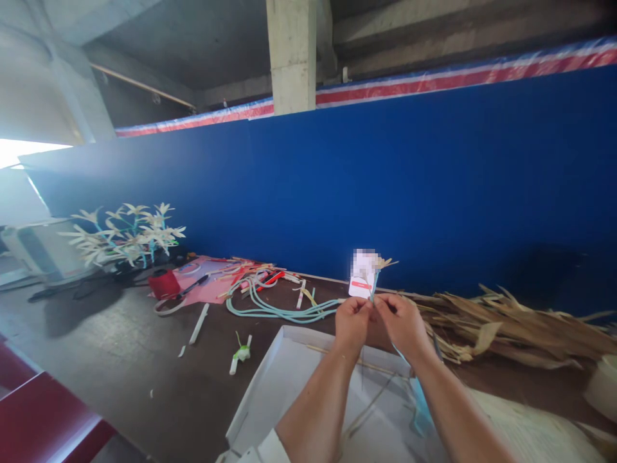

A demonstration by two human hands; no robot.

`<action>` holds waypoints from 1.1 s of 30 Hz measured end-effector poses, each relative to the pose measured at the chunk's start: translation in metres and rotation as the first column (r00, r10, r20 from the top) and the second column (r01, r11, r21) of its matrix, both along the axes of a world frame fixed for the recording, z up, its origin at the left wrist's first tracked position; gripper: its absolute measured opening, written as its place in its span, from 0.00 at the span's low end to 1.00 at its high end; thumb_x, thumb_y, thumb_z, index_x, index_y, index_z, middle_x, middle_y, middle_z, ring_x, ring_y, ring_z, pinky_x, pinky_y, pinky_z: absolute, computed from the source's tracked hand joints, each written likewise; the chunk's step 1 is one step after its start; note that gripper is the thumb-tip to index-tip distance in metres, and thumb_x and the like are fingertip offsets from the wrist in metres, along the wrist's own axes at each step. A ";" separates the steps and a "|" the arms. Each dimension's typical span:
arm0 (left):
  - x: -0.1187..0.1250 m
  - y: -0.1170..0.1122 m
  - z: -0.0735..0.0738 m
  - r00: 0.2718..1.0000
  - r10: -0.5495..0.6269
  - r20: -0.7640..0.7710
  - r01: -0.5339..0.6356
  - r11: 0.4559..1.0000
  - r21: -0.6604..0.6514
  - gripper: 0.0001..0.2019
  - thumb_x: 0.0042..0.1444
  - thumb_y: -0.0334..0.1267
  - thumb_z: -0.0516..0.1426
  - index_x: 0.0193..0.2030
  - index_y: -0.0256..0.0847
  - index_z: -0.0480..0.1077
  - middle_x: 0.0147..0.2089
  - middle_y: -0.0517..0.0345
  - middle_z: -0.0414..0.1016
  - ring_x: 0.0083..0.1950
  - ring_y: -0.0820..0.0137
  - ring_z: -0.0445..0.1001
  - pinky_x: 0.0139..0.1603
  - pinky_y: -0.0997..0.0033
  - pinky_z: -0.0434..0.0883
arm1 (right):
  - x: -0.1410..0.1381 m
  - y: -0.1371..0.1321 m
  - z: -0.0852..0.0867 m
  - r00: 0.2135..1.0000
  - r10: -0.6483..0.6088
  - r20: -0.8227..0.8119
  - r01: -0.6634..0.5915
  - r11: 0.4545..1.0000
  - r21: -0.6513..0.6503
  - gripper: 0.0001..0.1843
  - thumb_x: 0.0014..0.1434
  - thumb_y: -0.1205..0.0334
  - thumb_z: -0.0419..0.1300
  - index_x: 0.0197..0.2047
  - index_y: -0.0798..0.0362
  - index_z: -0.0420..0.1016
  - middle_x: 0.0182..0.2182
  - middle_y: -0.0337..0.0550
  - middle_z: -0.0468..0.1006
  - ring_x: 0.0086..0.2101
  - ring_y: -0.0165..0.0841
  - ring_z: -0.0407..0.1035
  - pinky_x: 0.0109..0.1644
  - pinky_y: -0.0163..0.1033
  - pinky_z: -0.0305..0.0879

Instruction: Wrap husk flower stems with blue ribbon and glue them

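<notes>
The tabletop (120, 360) is noted as dark matt board. The near box (270, 379) is taken as white matt cardboard. Right leaves (506, 325) are seen dry, fibrous, rough. Far tubing (270, 310) is logged as smooth teal plastic, the stem (374, 288) as teal-wrapped.

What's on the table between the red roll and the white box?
In the head view, a white strip and a green-and-white piece lie between the red roll and the white box.
</notes>
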State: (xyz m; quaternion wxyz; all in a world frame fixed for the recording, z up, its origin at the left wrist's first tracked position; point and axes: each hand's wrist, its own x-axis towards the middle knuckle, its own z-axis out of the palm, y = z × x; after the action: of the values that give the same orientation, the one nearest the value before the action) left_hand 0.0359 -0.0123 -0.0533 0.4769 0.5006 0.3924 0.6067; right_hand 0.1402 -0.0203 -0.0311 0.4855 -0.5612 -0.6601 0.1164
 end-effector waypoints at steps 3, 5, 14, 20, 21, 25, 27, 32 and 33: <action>0.000 -0.002 0.002 0.999 0.020 -0.031 -0.020 1.000 0.012 0.09 0.47 0.39 0.55 0.22 0.36 0.68 0.19 0.63 0.66 0.23 0.77 0.62 0.30 0.77 0.60 | 0.000 -0.001 0.000 0.999 -0.034 0.005 0.034 0.999 0.002 0.16 0.53 0.55 0.50 0.30 0.55 0.75 0.29 0.45 0.76 0.32 0.36 0.68 0.38 0.38 0.59; 0.000 -0.003 0.002 0.999 0.020 -0.049 -0.019 1.000 0.017 0.11 0.48 0.42 0.55 0.23 0.36 0.68 0.20 0.62 0.67 0.24 0.77 0.62 0.30 0.77 0.61 | 0.000 -0.001 0.000 0.998 -0.066 -0.013 0.065 0.998 -0.011 0.15 0.52 0.56 0.50 0.30 0.55 0.75 0.28 0.44 0.76 0.32 0.36 0.68 0.37 0.38 0.59; 0.002 0.004 -0.007 0.998 0.051 0.022 -0.049 0.996 -0.078 0.13 0.45 0.45 0.59 0.31 0.37 0.68 0.24 0.59 0.70 0.24 0.76 0.65 0.29 0.77 0.63 | -0.005 -0.005 0.000 0.992 -0.123 0.005 0.122 0.992 0.025 0.13 0.51 0.57 0.51 0.28 0.54 0.73 0.28 0.44 0.75 0.31 0.35 0.67 0.36 0.37 0.58; -0.001 0.009 -0.006 0.996 0.052 0.067 -0.049 0.997 -0.052 0.12 0.45 0.43 0.59 0.33 0.36 0.72 0.29 0.57 0.72 0.29 0.75 0.67 0.32 0.76 0.64 | -0.008 -0.003 -0.004 0.997 -0.068 0.042 0.066 0.996 0.053 0.13 0.52 0.57 0.50 0.29 0.55 0.73 0.29 0.46 0.75 0.32 0.36 0.67 0.37 0.37 0.59; -0.003 0.009 -0.005 0.996 0.057 0.064 -0.053 0.997 -0.062 0.12 0.44 0.43 0.59 0.32 0.36 0.72 0.28 0.57 0.72 0.29 0.75 0.66 0.32 0.76 0.64 | -0.008 -0.002 -0.005 0.998 -0.056 0.040 0.055 0.997 0.047 0.14 0.53 0.57 0.50 0.29 0.55 0.73 0.29 0.46 0.75 0.32 0.36 0.67 0.37 0.37 0.59; -0.007 0.010 -0.004 0.994 0.110 0.006 -0.110 0.991 -0.071 0.12 0.43 0.44 0.59 0.31 0.36 0.74 0.27 0.57 0.72 0.28 0.74 0.66 0.31 0.75 0.63 | -0.009 0.000 -0.009 0.999 -0.050 0.016 0.050 0.999 0.018 0.15 0.54 0.54 0.50 0.31 0.55 0.73 0.30 0.46 0.76 0.32 0.36 0.68 0.37 0.38 0.59; -0.009 0.009 -0.003 0.990 0.143 -0.013 -0.143 0.987 -0.066 0.13 0.43 0.44 0.59 0.30 0.36 0.74 0.28 0.56 0.72 0.28 0.74 0.66 0.30 0.76 0.63 | -0.009 0.001 -0.011 0.998 -0.058 0.002 0.058 0.998 -0.006 0.16 0.53 0.52 0.51 0.31 0.55 0.73 0.29 0.46 0.76 0.32 0.37 0.68 0.36 0.38 0.59; -0.007 0.006 0.003 0.989 0.095 0.109 -0.078 0.985 -0.155 0.14 0.42 0.44 0.59 0.30 0.34 0.73 0.19 0.61 0.65 0.20 0.79 0.58 0.23 0.78 0.57 | -0.007 0.002 -0.010 0.997 -0.033 -0.066 0.029 0.998 -0.056 0.19 0.52 0.47 0.52 0.30 0.55 0.74 0.29 0.46 0.77 0.31 0.38 0.69 0.36 0.39 0.59; -0.006 0.005 0.004 0.987 0.079 0.143 -0.054 0.983 -0.173 0.14 0.42 0.44 0.60 0.30 0.33 0.73 0.18 0.63 0.63 0.19 0.80 0.56 0.21 0.78 0.56 | -0.006 0.002 -0.010 0.997 -0.017 -0.080 0.013 0.998 -0.056 0.19 0.53 0.47 0.52 0.30 0.55 0.74 0.28 0.45 0.77 0.31 0.38 0.68 0.36 0.39 0.59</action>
State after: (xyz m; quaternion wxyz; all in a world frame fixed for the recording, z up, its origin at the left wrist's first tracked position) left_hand 0.0298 -0.0071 -0.0490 0.5250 0.3982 0.4219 0.6228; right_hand 0.1340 -0.0179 -0.0408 0.4971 -0.5742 -0.6322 0.1535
